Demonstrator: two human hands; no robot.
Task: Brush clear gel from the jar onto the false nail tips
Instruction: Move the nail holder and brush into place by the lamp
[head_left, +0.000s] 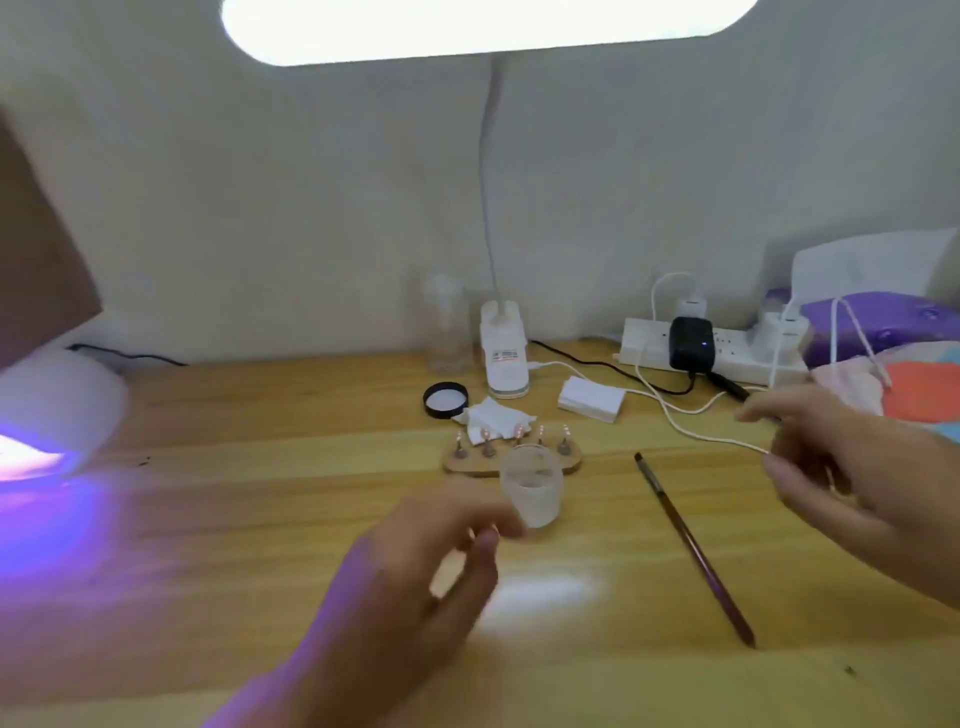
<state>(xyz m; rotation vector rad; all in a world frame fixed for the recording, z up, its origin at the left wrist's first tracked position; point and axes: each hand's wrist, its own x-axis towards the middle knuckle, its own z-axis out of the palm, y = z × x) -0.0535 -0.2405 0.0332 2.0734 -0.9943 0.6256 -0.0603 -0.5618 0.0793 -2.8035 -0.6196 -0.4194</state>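
**Both hands empty, jar at the left fingertips**

The left hand (415, 587) hovers over the wooden desk (260, 519) with its fingers loosely curved and nothing in them. The open frosted jar (532, 491) stands upright just beyond its fingertips. Motion blur hides whether they touch the glass.

The right hand (841, 467) is spread, fingers relaxed and apart, gripping nothing. A white cable (701, 436) runs across the desk to a spot under its fingertips. The brush (691, 545) lies flat on the desk between the 2 hands, nearer the right fingers and apart from both.

Directly behind the jar, farther from the left fingers, 5 false nail tips (519, 431) stand on pegs in a wooden stand (462, 465). Beyond them lie a crumpled tissue (493, 418) and a black lid (445, 399). Far left of the left hand, a curing lamp (52, 410) glows violet.
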